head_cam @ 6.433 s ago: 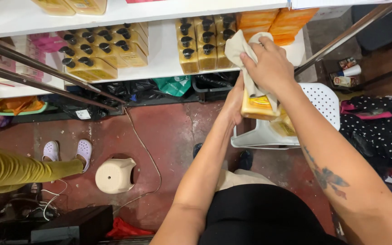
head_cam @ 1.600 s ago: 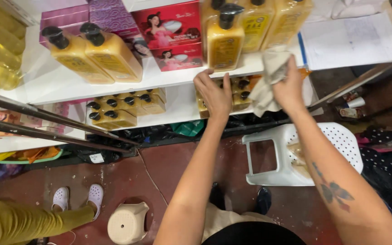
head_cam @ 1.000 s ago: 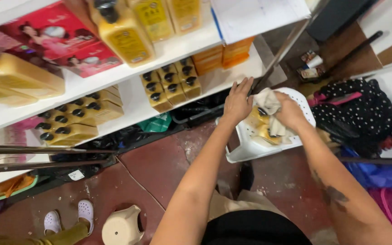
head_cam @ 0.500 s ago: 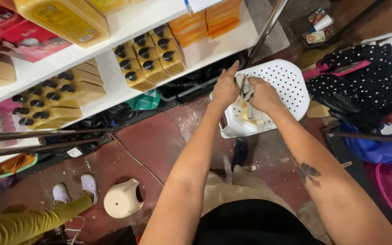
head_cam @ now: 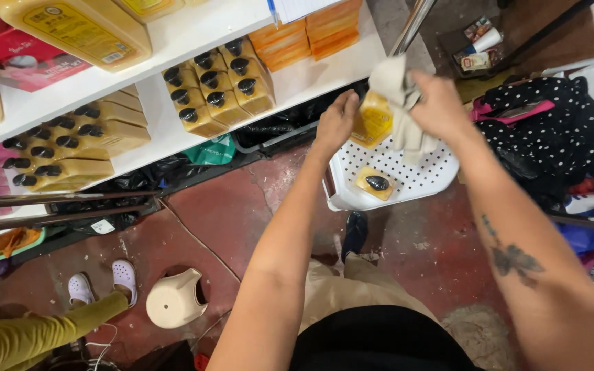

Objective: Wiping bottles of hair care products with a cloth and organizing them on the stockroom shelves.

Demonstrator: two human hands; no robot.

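The left hand (head_cam: pixel 336 121) grips a yellow bottle (head_cam: pixel 372 118) above the white stool (head_cam: pixel 407 175); the right hand (head_cam: pixel 438 103) clasps a cloth (head_cam: pixel 397 89) over its top, hiding the cap. A second bottle (head_cam: pixel 374 183) lies on the stool. Orange boxes (head_cam: pixel 311 31) sit on the shelf (head_cam: pixel 311 72), partly cut off

Left hand (head_cam: pixel 336 122) gripping yellow bottle (head_cam: pixel 371 120), right hand (head_cam: pixel 438 103) clutching cloth (head_cam: pixel 397 93)
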